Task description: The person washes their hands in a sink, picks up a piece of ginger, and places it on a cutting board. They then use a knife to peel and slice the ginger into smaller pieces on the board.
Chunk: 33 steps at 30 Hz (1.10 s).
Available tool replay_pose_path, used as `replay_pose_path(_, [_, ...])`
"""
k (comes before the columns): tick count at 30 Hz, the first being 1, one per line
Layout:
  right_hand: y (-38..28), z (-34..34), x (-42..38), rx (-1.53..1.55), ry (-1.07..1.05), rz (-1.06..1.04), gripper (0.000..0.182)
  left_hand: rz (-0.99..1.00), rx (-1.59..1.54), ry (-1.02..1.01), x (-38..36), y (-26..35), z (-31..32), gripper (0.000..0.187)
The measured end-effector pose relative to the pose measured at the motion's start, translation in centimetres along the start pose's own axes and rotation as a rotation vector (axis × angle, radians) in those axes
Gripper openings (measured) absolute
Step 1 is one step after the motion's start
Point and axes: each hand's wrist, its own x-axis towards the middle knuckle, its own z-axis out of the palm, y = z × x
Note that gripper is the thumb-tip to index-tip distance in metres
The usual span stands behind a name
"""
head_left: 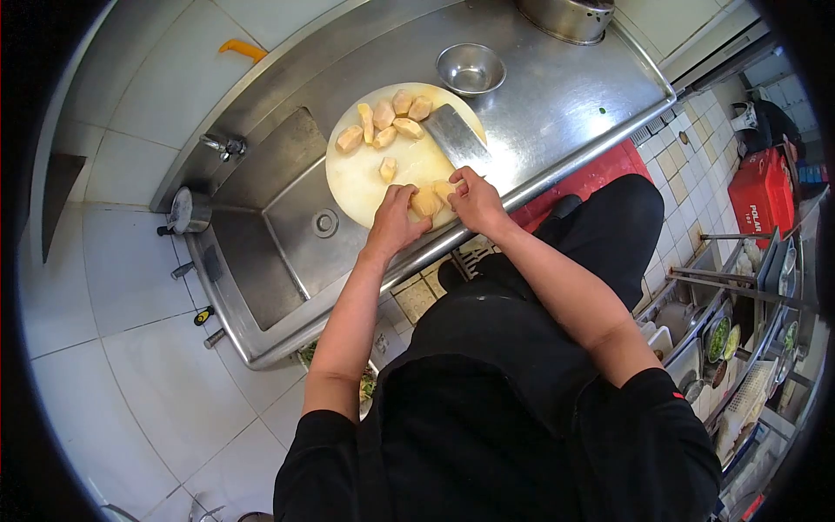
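On the round white cutting board (pixel 348 184), my left hand (pixel 397 219) curls its fingers around pale yellow potato pieces (pixel 426 203) near the front edge. My right hand (pixel 477 204) grips the same small group from the other side, fingers bent against a piece. A broad cleaver blade (pixel 452 132) lies flat on the board's right part, beyond my right hand; I cannot make out its handle. Several peeled potatoes (pixel 384 114) lie towards the back of the board. One cut chunk (pixel 388 169) sits by itself between them and my left hand.
The board bridges the sink basin (pixel 252 252) and the steel counter (pixel 548 96). Behind it stands a small metal bowl (pixel 470 70), with a large pot (pixel 570 17) at the back right. A tap (pixel 223 146) rises at the left; the counter's raised rim runs before my body.
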Motion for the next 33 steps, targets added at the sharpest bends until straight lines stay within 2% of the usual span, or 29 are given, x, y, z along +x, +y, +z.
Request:
replay_pose_path(2, [-0.3, 0.1, -0.3, -0.059, 0.019, -0.106, 0.031, 0.006, -0.005, 0.012, -0.1, -0.4, 0.1, 0.062])
replay_pose_path(7, [-1.7, 0.1, -0.6, -0.133, -0.032, -0.133, 0.029, 0.054, -0.055, 0.098, -0.8, -0.8, 0.4, 0.059])
replay_pose_path(14, [-1.5, 1.4, 0.0, -0.200, -0.057, -0.221, 0.023, 0.056, -0.082, 0.119, -1.2, -1.0, 0.5, 0.060])
replay_pose_path(20, [-1.5, 1.6, -0.2, -0.201, -0.030, -0.233, 0.013, 0.034, -0.059, 0.129, -1.3, -0.8, 0.6, 0.061])
replay_pose_path(26, [-1.2, 1.5, 0.0, -0.190, -0.031, -0.226, 0.015, 0.058, -0.039, 0.113, -1.1, -1.7, 0.7, 0.060])
replay_pose_path(30, [-1.1, 1.4, 0.1, -0.171, -0.037, -0.223, 0.017, 0.071, 0.008, 0.029, -1.0, -1.2, -0.2, 0.063])
replay_pose_path(33, [-1.2, 0.5, 0.0, -0.178, -0.049, -0.152, 0.018, 0.086, 0.059, 0.012, -0.9, -0.8, -0.5, 0.067])
